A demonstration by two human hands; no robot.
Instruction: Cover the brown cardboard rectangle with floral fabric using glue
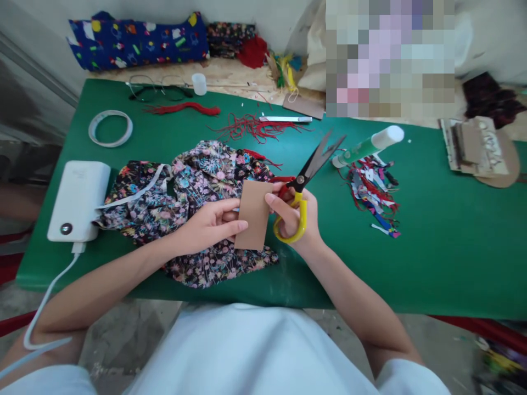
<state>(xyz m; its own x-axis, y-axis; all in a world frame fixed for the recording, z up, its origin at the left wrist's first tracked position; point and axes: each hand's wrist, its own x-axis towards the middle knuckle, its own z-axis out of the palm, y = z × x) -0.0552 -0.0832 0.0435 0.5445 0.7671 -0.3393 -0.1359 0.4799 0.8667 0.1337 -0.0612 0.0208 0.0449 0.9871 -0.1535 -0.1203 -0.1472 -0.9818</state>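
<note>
Plain white shirt cloth [263,351] lies nearest, below the grip. Left hand [212,225] and right hand [290,214] pinch a flat brown cardboard rectangle [254,214] between them; the right also carries yellow-and-red-handled metal scissors [301,180], blades parted. Beneath, black floral fabric [197,181] is partly covered. Farther left, a white plastic power bank [80,197] bears illegibly faint print; far right, stacked brown cardboard pieces [473,148] show unreadable dark marks.
</note>
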